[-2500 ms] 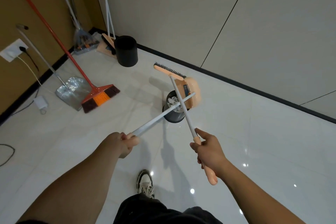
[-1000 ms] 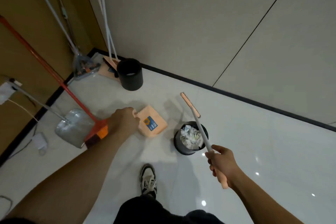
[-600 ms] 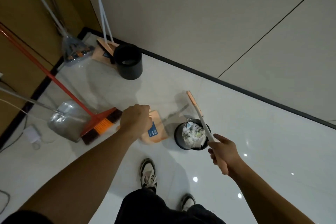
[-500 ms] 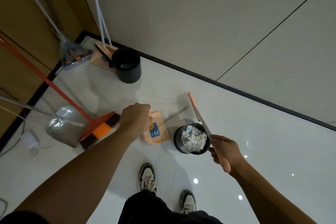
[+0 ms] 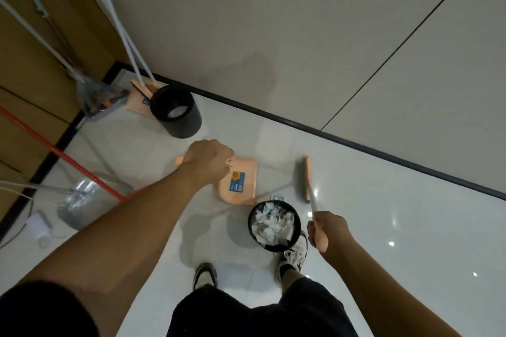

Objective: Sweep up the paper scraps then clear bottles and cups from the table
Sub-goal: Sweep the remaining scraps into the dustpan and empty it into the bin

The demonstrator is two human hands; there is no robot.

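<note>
My left hand [image 5: 209, 161] is closed around the top of the peach dustpan's handle, and the dustpan [image 5: 239, 182] hangs below it near the floor with its blue label showing. My right hand [image 5: 327, 230] grips the peach end of the broom handle; the broom head [image 5: 306, 178] points away toward the wall. A black bin [image 5: 273, 224] full of crumpled paper scraps stands on the white floor between my hands, just in front of my right shoe. One small scrap [image 5: 277, 197] lies by the bin's far rim.
A second black bin [image 5: 176, 112] stands in the corner beside another peach broom set [image 5: 138, 96]. A red-handled broom [image 5: 63, 156], a metal dustpan [image 5: 78, 200] and a bagged mop [image 5: 95, 96] lean at the left wall. A dark baseboard [image 5: 356, 142] edges the wall.
The dustpan has come off the bin and now hangs upright to its left. I have stepped closer to the corner, and the broom head has swung right of the bin.
</note>
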